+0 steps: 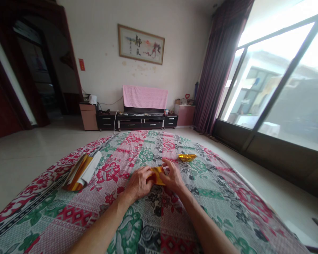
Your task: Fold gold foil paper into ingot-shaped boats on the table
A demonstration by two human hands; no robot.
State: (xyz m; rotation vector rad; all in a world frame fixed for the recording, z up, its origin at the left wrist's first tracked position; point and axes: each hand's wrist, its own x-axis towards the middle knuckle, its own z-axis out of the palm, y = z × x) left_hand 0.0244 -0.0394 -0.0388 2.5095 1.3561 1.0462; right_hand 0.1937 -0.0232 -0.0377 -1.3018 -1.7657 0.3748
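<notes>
A small piece of gold foil paper [157,175], folded into a flat rectangle, lies between my two hands just above the flowered cloth. My left hand [140,182] pinches its left end with the fingers curled. At the opposite end, my right hand [172,176] grips the paper between thumb and fingers. Beyond my right hand, a folded gold paper boat shape [187,157] rests on the cloth. To the left lies a loose, curled stack of gold and white paper sheets [81,172].
A flower-patterned cloth [201,218] covers the rounded table. Farther back stand a black low cabinet [140,124] and a television under a pink towel [145,96]. Large windows [278,81] and a purple curtain [217,70] are on the right; a dark doorway [37,70] is on the left.
</notes>
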